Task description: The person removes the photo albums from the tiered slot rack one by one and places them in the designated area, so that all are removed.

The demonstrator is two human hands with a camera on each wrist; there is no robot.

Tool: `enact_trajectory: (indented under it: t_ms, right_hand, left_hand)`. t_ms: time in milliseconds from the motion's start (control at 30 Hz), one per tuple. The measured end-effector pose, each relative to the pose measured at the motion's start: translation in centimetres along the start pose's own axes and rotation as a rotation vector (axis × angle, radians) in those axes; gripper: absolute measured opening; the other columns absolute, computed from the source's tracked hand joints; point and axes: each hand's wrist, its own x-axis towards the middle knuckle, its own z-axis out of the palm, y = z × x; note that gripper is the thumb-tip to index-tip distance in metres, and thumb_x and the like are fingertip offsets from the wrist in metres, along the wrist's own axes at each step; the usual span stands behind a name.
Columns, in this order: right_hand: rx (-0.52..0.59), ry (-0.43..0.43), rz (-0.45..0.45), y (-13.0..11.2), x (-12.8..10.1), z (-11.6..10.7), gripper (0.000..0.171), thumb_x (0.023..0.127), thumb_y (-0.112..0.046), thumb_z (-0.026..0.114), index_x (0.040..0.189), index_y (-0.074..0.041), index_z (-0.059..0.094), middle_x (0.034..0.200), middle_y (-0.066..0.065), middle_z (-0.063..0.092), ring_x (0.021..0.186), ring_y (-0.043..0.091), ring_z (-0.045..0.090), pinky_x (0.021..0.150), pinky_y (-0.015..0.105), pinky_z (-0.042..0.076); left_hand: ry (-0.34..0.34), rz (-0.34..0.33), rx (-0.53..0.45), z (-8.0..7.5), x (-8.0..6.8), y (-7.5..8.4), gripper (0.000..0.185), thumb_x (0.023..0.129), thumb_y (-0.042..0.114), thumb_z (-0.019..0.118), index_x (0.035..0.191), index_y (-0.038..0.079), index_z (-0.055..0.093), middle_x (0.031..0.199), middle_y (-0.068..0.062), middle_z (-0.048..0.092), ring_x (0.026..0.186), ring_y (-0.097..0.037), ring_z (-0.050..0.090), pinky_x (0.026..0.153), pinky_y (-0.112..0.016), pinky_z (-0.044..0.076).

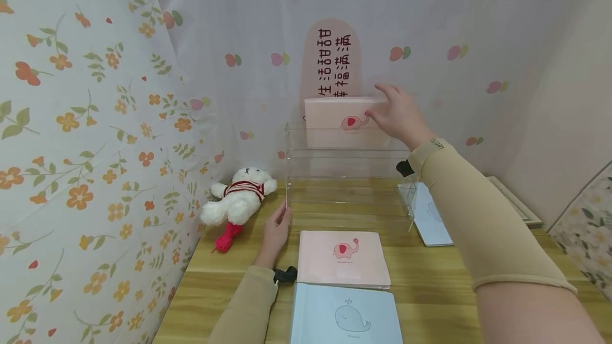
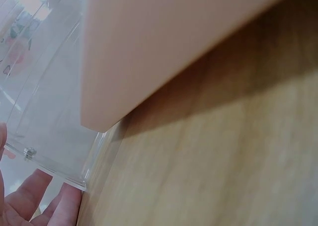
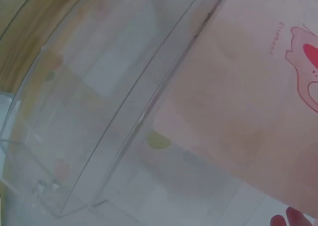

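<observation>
A clear acrylic tiered rack (image 1: 349, 174) stands on the wooden table (image 1: 430, 280) against the back wall. A pink elephant book (image 1: 341, 121) stands upright in its rear tier, and my right hand (image 1: 397, 113) holds the book's upper right edge. The right wrist view shows that pink book (image 3: 258, 92) behind the clear rack wall (image 3: 99, 136), with fingertips (image 3: 290, 218) at the bottom edge. My left hand (image 1: 276, 230) rests with straight fingers against the rack's front left corner; its fingers (image 2: 35, 201) touch the rack's clear corner (image 2: 54, 166).
A second pink elephant book (image 1: 344, 256) and a blue whale book (image 1: 346, 315) lie flat near the front. Another pale blue book (image 1: 430, 216) lies right of the rack. A white plush bear (image 1: 239, 198) sits at the left. Floral curtains close in the left and back.
</observation>
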Motion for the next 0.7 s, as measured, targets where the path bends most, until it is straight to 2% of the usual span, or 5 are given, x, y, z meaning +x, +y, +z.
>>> enact_trajectory:
  t_ms: [133,333,500,700]
  right_hand:
    - [0.042,-0.034,0.074,-0.2,0.4,0.1,0.073,0.108,-0.036,0.07,0.172,-0.021,0.039,0.175,0.018,0.04,0.162,0.044,0.038,0.133,0.065,0.032]
    - [0.127,-0.029,0.141,0.1,0.1,1.2,0.061,0.109,-0.032,0.07,0.165,-0.018,0.05,0.175,0.019,0.04,0.163,0.044,0.035,0.134,0.066,0.028]
    - [0.199,0.029,0.161,0.3,-0.2,1.9,0.052,0.109,-0.027,0.071,0.157,-0.014,0.058,0.17,0.018,0.047,0.161,0.042,0.039,0.135,0.063,0.029]
    - [0.263,0.112,0.192,0.1,-0.3,2.4,0.041,0.107,-0.022,0.074,0.145,-0.012,0.065,0.161,0.018,0.055,0.152,0.038,0.047,0.131,0.06,0.037]
  left_hand:
    - [-0.002,0.006,-0.002,0.1,0.1,-0.1,0.047,0.112,0.033,0.066,0.157,0.019,0.063,0.145,-0.015,0.074,0.131,-0.036,0.072,0.11,-0.056,0.057]
    - [0.003,-0.008,0.007,0.0,-0.1,-0.1,0.046,0.112,0.031,0.066,0.157,0.019,0.063,0.145,-0.015,0.074,0.131,-0.037,0.072,0.112,-0.057,0.057]
    - [0.003,-0.001,0.033,0.0,-0.3,-0.1,0.045,0.113,0.031,0.065,0.157,0.019,0.063,0.147,-0.015,0.073,0.132,-0.037,0.071,0.113,-0.057,0.056]
    - [0.004,-0.002,0.035,0.1,-0.1,0.0,0.046,0.113,0.033,0.065,0.157,0.021,0.064,0.146,-0.013,0.074,0.13,-0.036,0.072,0.111,-0.057,0.057]
